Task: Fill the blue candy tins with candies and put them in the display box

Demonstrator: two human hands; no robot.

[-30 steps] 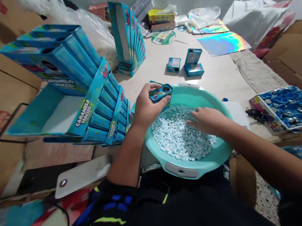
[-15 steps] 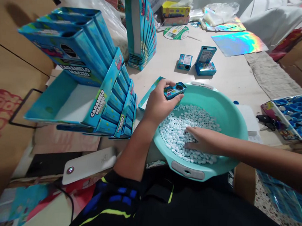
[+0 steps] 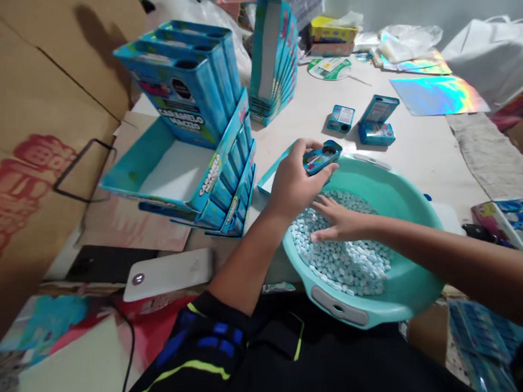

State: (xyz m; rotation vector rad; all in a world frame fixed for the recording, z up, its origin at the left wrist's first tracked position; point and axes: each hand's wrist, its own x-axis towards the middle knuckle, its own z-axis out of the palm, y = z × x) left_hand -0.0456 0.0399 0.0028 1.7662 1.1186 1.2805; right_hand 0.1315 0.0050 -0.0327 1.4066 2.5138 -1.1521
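Note:
My left hand (image 3: 294, 177) is closed around a small blue candy box (image 3: 321, 157), which has a dark round hole at its upper end. It holds the box tilted above the left rim of a turquoise basin (image 3: 420, 226). Small pale-blue candies (image 3: 345, 263) lie heaped in the basin. Just over the heap is my right hand (image 3: 341, 219), its fingers spread and pointing left toward the box. I see nothing gripped in it, though its palm side is hidden. Partly behind my left hand lies a shallow blue tray (image 3: 268, 182).
Large blue display boxes (image 3: 191, 112) stand stacked at left, with folded blue cartons (image 3: 273, 63) behind. Two small candy boxes, one closed (image 3: 340, 118) and one with its lid up (image 3: 377, 131), lie beyond the basin. A white phone-like device (image 3: 169, 273) rests near the front edge.
My right hand has lifted out of the candies and moved left toward the box, with its fingers spreading. My left hand still holds the box. The whole view has shifted.

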